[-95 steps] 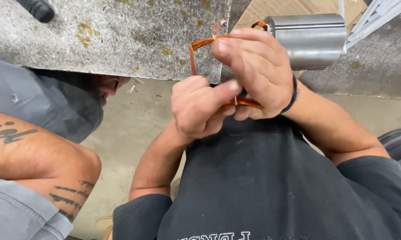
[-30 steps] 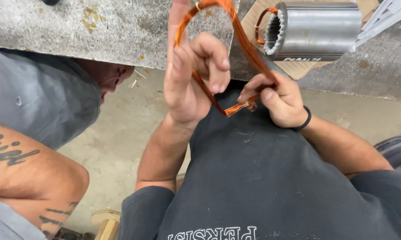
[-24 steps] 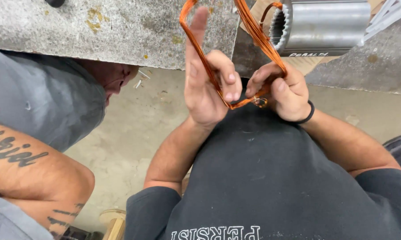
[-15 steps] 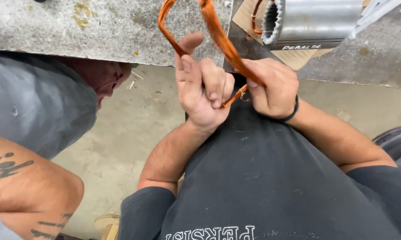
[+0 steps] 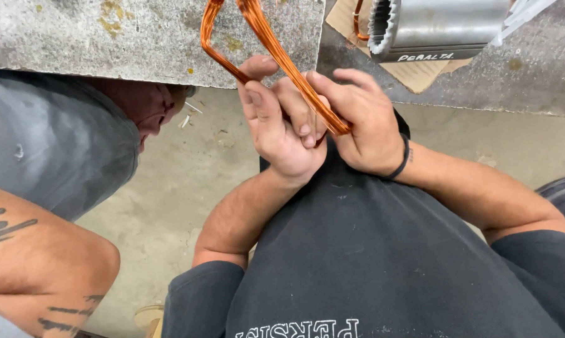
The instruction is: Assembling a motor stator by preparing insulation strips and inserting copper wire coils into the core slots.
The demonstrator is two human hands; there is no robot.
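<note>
A loop of copper wire coil [image 5: 276, 47] rises from between both hands toward the top edge of the view. My left hand [image 5: 279, 122] grips the loop's lower end, fingers wrapped around the strands. Pressed against it from the right, my right hand [image 5: 364, 125] pinches the same bundle at its lower end; a black band circles that wrist. Both hands are held close to my chest, over my dark shirt. A grey metal stator cylinder [image 5: 439, 28] lies on the bench beyond, with more copper wire at its slotted end.
A worn grey workbench [image 5: 107, 37] spans the top, with cardboard [image 5: 420, 69] under the stator. Another person in a grey shirt [image 5: 51, 150] stands close on the left, a tattooed forearm [image 5: 38, 263] low left. Concrete floor [image 5: 182, 181] lies below. A dark tyre-like edge [image 5: 564, 194] shows right.
The coil was small and bunched in both hands, then was drawn up into a long loop. Since half a second ago, my hands have closed together at its base.
</note>
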